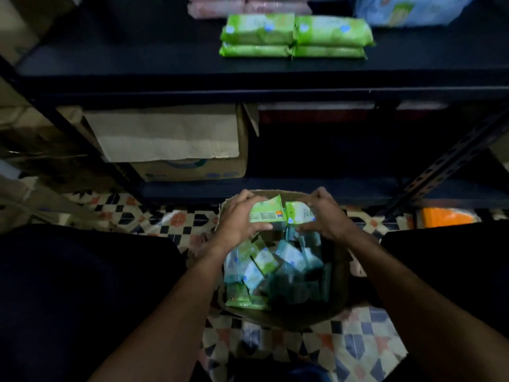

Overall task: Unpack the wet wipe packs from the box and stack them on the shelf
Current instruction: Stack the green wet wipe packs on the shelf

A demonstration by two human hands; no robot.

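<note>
An open cardboard box (337, 304) sits on the tiled floor between my knees, with several green and pale blue wet wipe packs (271, 267) jumbled inside. My left hand (239, 216) grips a green pack (266, 212) above the box's far side. Beside it, my right hand (325, 213) grips a second green pack (298, 213). The two packs nearly touch. On the black shelf (165, 64) above, several green packs (296, 37) lie stacked two high in two columns.
Pink packs (248, 6) and a blue-white bag (407, 9) lie further back on the shelf. A large cardboard carton (176, 142) stands on the lower shelf at left. A slotted metal upright (451, 161) slants at right. An orange thing (446, 217) lies on the floor.
</note>
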